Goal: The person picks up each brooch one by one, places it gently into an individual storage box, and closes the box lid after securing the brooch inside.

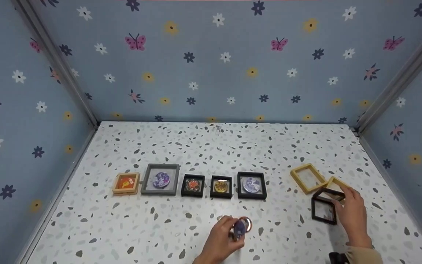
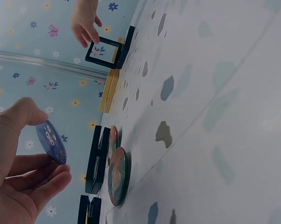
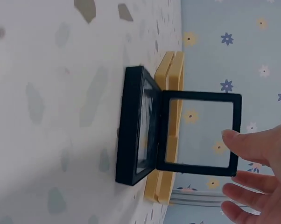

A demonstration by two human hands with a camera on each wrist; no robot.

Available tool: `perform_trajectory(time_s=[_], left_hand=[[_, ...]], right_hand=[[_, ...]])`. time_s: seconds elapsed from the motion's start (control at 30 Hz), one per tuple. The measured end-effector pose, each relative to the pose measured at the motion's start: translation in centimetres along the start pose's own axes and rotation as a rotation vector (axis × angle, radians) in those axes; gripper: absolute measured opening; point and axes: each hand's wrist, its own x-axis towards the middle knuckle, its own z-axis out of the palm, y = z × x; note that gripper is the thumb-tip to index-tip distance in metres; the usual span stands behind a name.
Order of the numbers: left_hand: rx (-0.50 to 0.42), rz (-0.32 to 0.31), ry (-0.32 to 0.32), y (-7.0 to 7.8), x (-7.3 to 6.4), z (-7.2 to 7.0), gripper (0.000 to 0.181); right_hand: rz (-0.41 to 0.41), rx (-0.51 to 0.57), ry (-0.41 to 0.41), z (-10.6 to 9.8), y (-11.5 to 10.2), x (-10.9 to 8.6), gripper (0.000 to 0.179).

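In the head view my left hand (image 1: 220, 238) pinches a round purple-blue button badge (image 2: 52, 142) by its edge between thumb and fingers, tilted and above the table. Below it lie two more round badges (image 2: 118, 177), side by side in the left wrist view. My right hand (image 1: 353, 216) is at the right with a black display frame (image 3: 131, 126) that stands hinged apart. Its thumb and fingers grip the outer edge of the raised half (image 3: 201, 170), while the other half rests on the table. Clear film spans the frame's halves.
Two yellow frames (image 1: 308, 178) lie just behind the black one. Across the middle runs a row of filled frames: a tan one (image 1: 126, 193), a grey one (image 1: 177, 179) and several black ones (image 1: 252, 197), each with a round badge inside. Flower-patterned walls (image 1: 211, 62) enclose the speckled table (image 1: 196, 146).
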Motion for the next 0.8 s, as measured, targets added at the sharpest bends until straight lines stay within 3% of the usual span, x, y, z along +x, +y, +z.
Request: perform_trajectory(time_s=[0.17,0.57,0.8], left_hand=[[-0.025,-0.012,-0.007,-0.1,0.0,0.0,0.034],[-0.019,0.022,0.011,-0.4,-0.1,-0.1,0.034],[-0.052,0.013,0.004,-0.4,0.1,0.0,0.033]], right_hand=[[0.014,0.003,-0.024,0.2,0.8,0.3,0.038],[-0.092,0.059,0.118,1.0,1.1,-0.4,0.021],[-0.098,0.064,0.092,1.0,0.3,-1.2,0.017]])
